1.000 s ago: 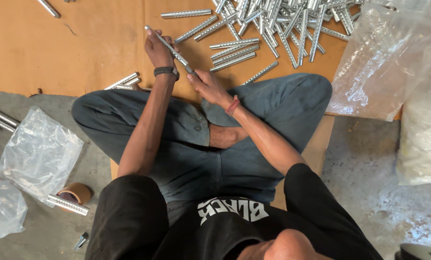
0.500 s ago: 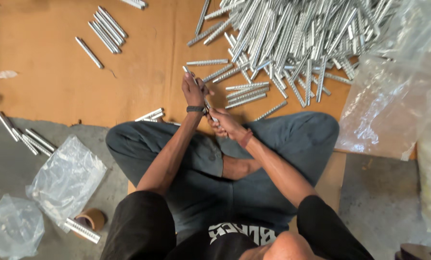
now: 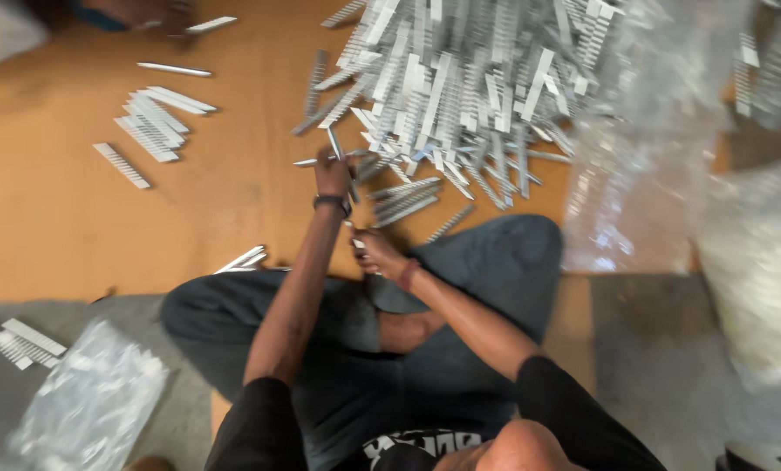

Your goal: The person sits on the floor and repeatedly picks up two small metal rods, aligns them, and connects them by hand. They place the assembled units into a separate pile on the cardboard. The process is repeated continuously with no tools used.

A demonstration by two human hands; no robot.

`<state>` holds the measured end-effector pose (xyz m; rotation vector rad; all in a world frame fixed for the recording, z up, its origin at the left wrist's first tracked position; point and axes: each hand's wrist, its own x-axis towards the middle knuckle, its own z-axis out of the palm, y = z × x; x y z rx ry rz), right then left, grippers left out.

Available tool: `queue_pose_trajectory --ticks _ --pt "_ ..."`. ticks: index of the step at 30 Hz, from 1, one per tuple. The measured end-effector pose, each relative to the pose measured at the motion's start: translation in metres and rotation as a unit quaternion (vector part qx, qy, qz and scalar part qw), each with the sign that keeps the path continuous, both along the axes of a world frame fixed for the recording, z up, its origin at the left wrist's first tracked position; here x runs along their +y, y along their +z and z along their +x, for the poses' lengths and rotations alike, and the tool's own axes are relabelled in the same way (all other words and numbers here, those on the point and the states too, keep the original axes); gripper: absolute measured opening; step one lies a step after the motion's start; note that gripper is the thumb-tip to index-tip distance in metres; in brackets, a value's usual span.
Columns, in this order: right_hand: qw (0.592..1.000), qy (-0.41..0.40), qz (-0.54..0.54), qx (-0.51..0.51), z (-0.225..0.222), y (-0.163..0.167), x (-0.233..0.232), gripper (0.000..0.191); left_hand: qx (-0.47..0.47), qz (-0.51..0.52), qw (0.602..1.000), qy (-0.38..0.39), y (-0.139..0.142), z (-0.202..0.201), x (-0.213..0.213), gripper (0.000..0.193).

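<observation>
I sit cross-legged on a brown board (image 3: 76, 227). My left hand (image 3: 332, 174), with a dark wristband, is closed around a thin silver metal rod (image 3: 341, 157) that points away from me. My right hand (image 3: 375, 251), with a red thread at the wrist, sits just below it with its fingers closed on the rod's near end. Both hands are at the near edge of a big heap of similar metal rods (image 3: 460, 78). The frame is motion-blurred, so fine detail of the grip is lost.
A small row of rods (image 3: 153, 122) lies at the upper left, more rods (image 3: 244, 259) by my left knee, and others (image 3: 15, 342) on the grey floor. Clear plastic bags (image 3: 643, 174) stand at the right, another bag (image 3: 85, 401) at the lower left. Another person's hand (image 3: 137, 10) shows at the top left.
The view has tilted forward, bringing the heap and side rods lower in frame. My hands have stayed together on the rod and moved closer to the heap's edge.
</observation>
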<state>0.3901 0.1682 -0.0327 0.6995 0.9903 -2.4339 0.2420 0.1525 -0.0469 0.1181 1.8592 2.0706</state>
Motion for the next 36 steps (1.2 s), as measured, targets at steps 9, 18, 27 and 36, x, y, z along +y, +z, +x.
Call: queue_pose_trajectory --ticks 9,18,27,36 --pt "0.999 0.001 0.031 -0.019 -0.003 -0.007 0.006 0.035 0.317 0.039 0.940 -0.119 0.099 -0.080 0.114 0.038" --pt "0.998 0.014 0.066 0.004 -0.003 0.004 0.003 0.034 0.074 -0.579 0.743 -0.328 0.085 -0.107 -0.221 0.028" --pt "0.997 0.008 0.079 -0.016 -0.003 0.007 0.001 0.033 0.155 -0.468 0.814 -0.309 0.016 -0.011 -0.311 0.022" --pt "0.994 0.016 0.104 0.002 -0.002 0.020 0.000 0.031 0.265 -0.537 0.781 -0.177 0.058 -0.053 -0.301 0.025"
